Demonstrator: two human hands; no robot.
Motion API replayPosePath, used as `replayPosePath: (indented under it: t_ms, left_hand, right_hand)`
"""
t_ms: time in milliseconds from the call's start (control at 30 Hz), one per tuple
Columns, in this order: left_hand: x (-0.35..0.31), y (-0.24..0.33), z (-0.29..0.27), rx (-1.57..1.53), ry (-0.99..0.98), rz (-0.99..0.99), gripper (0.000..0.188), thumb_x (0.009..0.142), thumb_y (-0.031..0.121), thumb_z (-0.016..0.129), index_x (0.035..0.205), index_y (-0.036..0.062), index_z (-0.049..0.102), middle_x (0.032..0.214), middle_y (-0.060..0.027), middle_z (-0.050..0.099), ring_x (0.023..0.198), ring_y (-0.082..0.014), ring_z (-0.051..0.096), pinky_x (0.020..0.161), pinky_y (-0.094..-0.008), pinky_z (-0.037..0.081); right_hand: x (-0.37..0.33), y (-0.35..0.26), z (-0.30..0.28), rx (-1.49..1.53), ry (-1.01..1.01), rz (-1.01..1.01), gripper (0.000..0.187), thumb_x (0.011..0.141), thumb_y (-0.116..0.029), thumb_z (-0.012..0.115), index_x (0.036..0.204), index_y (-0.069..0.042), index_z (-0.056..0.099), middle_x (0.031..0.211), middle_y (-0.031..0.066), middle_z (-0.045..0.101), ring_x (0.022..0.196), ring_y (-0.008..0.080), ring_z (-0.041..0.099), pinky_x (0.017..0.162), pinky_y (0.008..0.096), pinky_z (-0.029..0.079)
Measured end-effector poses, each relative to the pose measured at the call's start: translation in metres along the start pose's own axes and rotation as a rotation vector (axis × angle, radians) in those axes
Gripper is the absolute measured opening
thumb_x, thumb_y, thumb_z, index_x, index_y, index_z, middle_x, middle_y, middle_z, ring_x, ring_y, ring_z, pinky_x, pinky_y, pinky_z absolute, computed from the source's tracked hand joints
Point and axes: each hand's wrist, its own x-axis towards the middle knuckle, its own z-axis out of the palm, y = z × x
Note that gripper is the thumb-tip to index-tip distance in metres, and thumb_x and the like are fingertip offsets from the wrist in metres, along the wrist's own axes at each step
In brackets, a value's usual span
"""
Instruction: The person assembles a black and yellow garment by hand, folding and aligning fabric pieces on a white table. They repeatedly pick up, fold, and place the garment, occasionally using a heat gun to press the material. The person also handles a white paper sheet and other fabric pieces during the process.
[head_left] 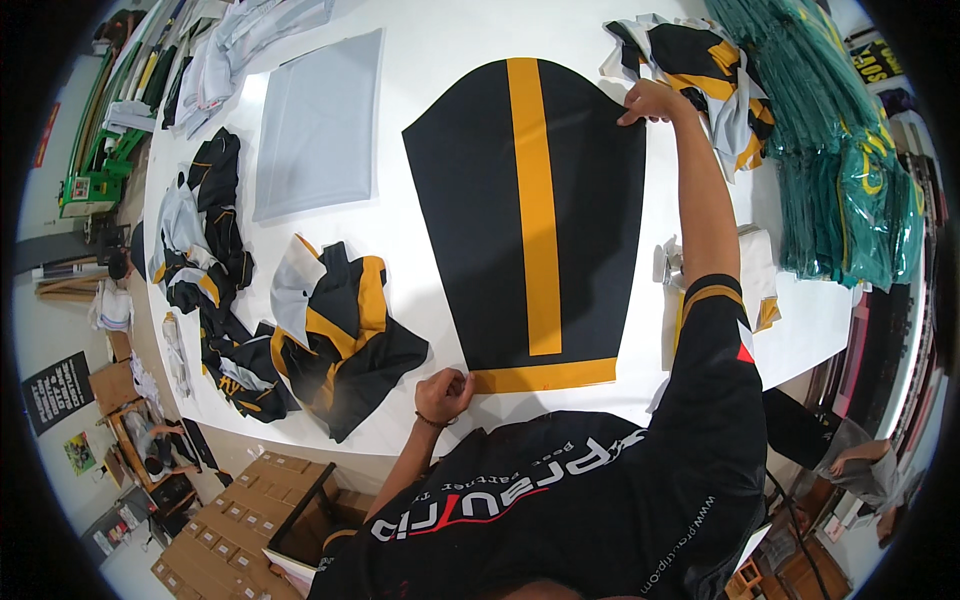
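A black sleeve-shaped fabric panel (590, 220) with an orange-yellow stripe down its middle and a band of the same colour along its near edge lies flat on the white table (400, 260). At the panel's near left corner, my left hand (445, 397) is closed, its fingers pinching the edge of the band. My right hand (652, 103) reaches out to the far right corner, with thumb and fingertips closed on the cloth there. Shadow from my right arm falls across the panel's right half.
Crumpled black, orange and grey cloth pieces (345, 325) lie left, with more dark garments (215, 230) beyond. A clear plastic sheet (318, 130) sits far left. Another cloth heap (715, 75) and stacked green bagged garments (830, 170) stand right. Cardboard boxes (230, 520) are below the table.
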Motion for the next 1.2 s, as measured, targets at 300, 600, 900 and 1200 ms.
replayPosePath:
  t_ms: [300, 600, 900, 1200]
  left_hand:
    - [-0.001, 0.002, -0.001, 0.015, -0.015, -0.005, 0.025, 0.083, 0.017, 0.082, 0.071, 0.0094, 0.061, 0.053, -0.0008, 0.06, 0.042, -0.0128, 0.059, 0.043, -0.0257, 0.046]
    - [0.001, 0.004, 0.001, -0.013, 0.027, -0.01, 0.027, 0.082, 0.016, 0.082, 0.069, 0.01, 0.06, 0.051, 0.0006, 0.058, 0.041, -0.0119, 0.058, 0.042, -0.0256, 0.045]
    - [0.0, 0.001, -0.001, 0.022, -0.026, 0.009, 0.028, 0.079, 0.019, 0.084, 0.071, 0.0107, 0.059, 0.051, 0.002, 0.056, 0.042, -0.0117, 0.057, 0.043, -0.0254, 0.045]
    - [0.006, 0.002, -0.01, -0.14, -0.083, -0.073, 0.022, 0.077, 0.017, 0.087, 0.083, 0.0084, 0.068, 0.055, 0.0001, 0.059, 0.044, -0.0106, 0.057, 0.045, -0.0238, 0.045]
  right_hand:
    - [-0.02, 0.012, 0.001, 0.092, 0.004, 0.103, 0.019, 0.074, -0.02, 0.084, 0.081, -0.006, 0.073, 0.071, 0.0076, 0.07, 0.053, 0.0167, 0.059, 0.045, 0.0333, 0.043]
    - [-0.016, -0.039, 0.056, -0.091, 0.49, -0.228, 0.029, 0.089, -0.034, 0.069, 0.11, -0.014, 0.066, 0.114, 0.0123, 0.068, 0.11, 0.0347, 0.065, 0.09, 0.0464, 0.054]
    - [-0.006, -0.107, 0.093, -0.17, 0.694, -0.244, 0.04, 0.093, -0.039, 0.066, 0.118, -0.008, 0.062, 0.125, 0.0167, 0.059, 0.116, 0.037, 0.062, 0.084, 0.0515, 0.058]
    - [-0.019, -0.13, 0.135, -0.094, 0.961, 0.047, 0.064, 0.096, -0.057, 0.059, 0.137, -0.008, 0.057, 0.138, 0.0212, 0.053, 0.13, 0.0394, 0.048, 0.104, 0.0589, 0.041]
